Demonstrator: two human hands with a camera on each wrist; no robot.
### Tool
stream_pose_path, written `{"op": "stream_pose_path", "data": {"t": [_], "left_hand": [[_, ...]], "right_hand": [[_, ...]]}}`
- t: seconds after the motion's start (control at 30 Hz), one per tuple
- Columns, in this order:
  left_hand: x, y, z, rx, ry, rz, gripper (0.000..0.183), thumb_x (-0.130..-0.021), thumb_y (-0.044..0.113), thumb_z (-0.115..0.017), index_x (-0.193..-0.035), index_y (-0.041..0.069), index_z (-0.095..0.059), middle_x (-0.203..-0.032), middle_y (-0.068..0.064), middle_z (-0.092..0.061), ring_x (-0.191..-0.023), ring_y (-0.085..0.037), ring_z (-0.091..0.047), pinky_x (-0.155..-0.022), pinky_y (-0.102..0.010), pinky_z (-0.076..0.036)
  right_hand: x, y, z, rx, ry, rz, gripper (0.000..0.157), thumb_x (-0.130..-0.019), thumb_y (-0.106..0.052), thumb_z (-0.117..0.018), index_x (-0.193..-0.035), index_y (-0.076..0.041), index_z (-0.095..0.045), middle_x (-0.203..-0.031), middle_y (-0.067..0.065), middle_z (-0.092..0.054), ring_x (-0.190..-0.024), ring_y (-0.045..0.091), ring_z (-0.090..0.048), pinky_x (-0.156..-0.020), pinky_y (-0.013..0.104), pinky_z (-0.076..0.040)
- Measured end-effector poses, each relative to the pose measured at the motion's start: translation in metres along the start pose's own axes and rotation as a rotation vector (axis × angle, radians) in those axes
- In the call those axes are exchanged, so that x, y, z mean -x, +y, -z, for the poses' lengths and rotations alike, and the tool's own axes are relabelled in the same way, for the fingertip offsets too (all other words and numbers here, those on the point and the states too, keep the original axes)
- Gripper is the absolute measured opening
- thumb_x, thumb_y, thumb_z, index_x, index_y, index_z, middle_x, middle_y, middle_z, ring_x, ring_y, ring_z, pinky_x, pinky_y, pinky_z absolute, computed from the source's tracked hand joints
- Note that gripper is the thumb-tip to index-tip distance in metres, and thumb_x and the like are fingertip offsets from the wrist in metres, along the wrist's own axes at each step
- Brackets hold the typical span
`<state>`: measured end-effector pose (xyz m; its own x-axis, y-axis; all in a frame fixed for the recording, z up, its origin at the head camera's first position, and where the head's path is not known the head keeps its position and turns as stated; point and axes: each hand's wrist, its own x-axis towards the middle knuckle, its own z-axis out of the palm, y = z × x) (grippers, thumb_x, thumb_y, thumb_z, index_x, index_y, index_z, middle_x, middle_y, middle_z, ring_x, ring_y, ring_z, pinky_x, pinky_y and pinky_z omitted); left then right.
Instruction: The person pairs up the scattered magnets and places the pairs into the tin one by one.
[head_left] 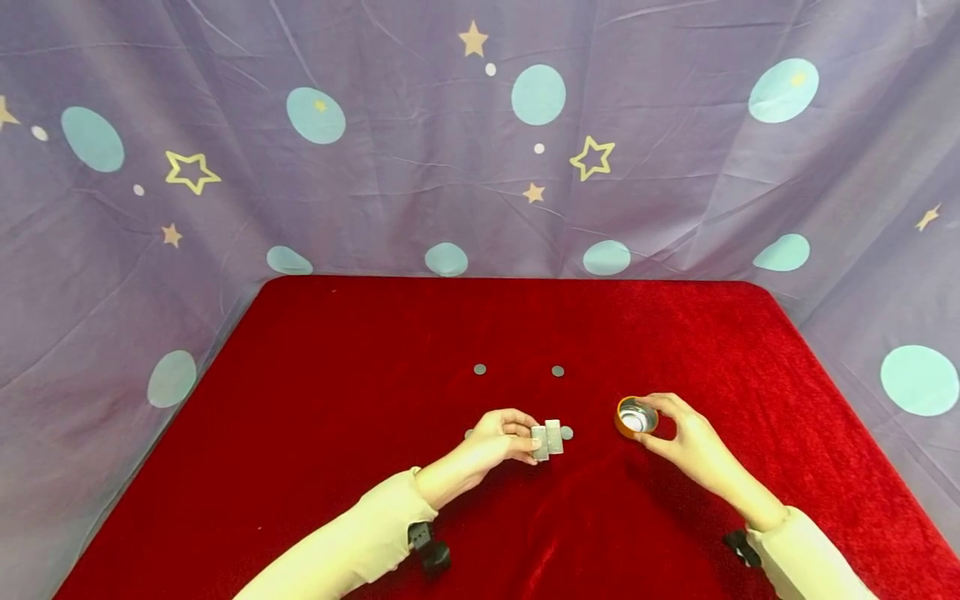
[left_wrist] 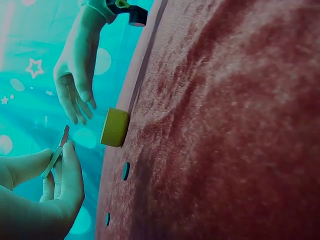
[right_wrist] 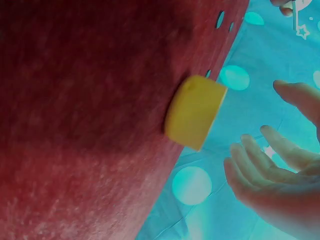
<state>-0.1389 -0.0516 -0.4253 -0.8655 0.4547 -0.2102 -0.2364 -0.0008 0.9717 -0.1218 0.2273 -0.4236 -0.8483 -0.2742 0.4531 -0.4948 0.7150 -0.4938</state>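
My left hand pinches two thin, flat silver rectangular plates between thumb and fingers. They overlap and sit offset from each other, raised above the red cloth in the left wrist view. A small round yellow-orange bowl with a shiny metal inside stands upright on the cloth. Over its right side hovers my right hand, thumb and fingers spread and nothing between them. In the right wrist view, a gap separates the fingers from the bowl.
Small grey discs lie on the red cloth: one at the back left, one at the back right, one beside the plates and one partly behind the left hand. A patterned purple curtain surrounds the table.
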Motion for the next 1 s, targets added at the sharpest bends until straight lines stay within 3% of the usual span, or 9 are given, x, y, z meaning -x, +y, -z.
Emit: {"op": "stream_pose_path", "data": {"t": [0.13,0.3,0.4,0.6,0.77,1.0], "left_hand": [[-0.006,0.001,-0.003,0.012,0.005,0.016,0.027,-0.08,-0.009,-0.057,-0.105,-0.016,-0.05,-0.077,-0.004,-0.056,-0.065,-0.011,-0.058,-0.068,-0.03,-0.054],[-0.013,0.002,-0.009,0.022,0.028,0.029,0.029,-0.079,-0.011,-0.057,-0.106,-0.017,-0.05,-0.078,-0.006,-0.058,-0.064,-0.012,-0.058,-0.067,-0.03,-0.054],[-0.017,0.002,-0.012,0.033,0.037,0.028,0.028,-0.078,-0.011,-0.056,-0.105,-0.018,-0.051,-0.08,-0.008,-0.06,-0.064,-0.012,-0.059,-0.067,-0.031,-0.054],[-0.025,0.002,-0.019,0.069,0.046,0.032,0.029,-0.078,-0.012,-0.056,-0.105,-0.018,-0.05,-0.081,-0.01,-0.06,-0.063,-0.012,-0.059,-0.066,-0.031,-0.054],[-0.031,0.002,-0.023,0.089,0.04,0.026,0.027,-0.079,-0.012,-0.056,-0.105,-0.018,-0.05,-0.08,-0.01,-0.059,-0.063,-0.012,-0.059,-0.068,-0.032,-0.055],[-0.04,0.002,-0.028,0.125,0.055,0.024,0.025,-0.079,-0.013,-0.055,-0.103,-0.018,-0.05,-0.075,-0.008,-0.058,-0.061,-0.013,-0.059,-0.067,-0.033,-0.055]], "right_hand": [[-0.001,0.009,-0.001,-0.014,-0.012,-0.025,0.044,-0.063,0.0,-0.077,-0.104,0.003,-0.061,-0.101,0.016,-0.06,-0.093,0.029,-0.056,-0.082,0.004,-0.031],[-0.003,0.019,-0.002,-0.016,-0.035,-0.043,0.047,-0.064,-0.002,-0.077,-0.106,0.005,-0.059,-0.104,0.02,-0.059,-0.096,0.031,-0.054,-0.082,0.003,-0.029],[-0.003,0.023,-0.002,-0.015,-0.067,-0.07,0.049,-0.065,-0.005,-0.077,-0.108,0.006,-0.058,-0.106,0.019,-0.059,-0.098,0.032,-0.054,-0.082,0.012,-0.037],[-0.005,0.03,-0.001,-0.097,-0.165,-0.15,0.053,-0.069,-0.008,-0.077,-0.114,0.009,-0.053,-0.11,0.024,-0.056,-0.095,0.037,-0.057,-0.077,0.042,-0.047],[-0.007,0.035,0.001,-0.196,-0.236,-0.219,0.058,-0.072,-0.009,-0.076,-0.118,0.012,-0.049,-0.112,0.027,-0.054,-0.094,0.038,-0.059,-0.075,0.039,-0.051],[-0.008,0.04,0.002,-0.26,-0.279,-0.239,0.06,-0.072,-0.007,-0.075,-0.119,0.016,-0.047,-0.113,0.03,-0.054,-0.097,0.04,-0.058,-0.076,0.036,-0.051]]}}
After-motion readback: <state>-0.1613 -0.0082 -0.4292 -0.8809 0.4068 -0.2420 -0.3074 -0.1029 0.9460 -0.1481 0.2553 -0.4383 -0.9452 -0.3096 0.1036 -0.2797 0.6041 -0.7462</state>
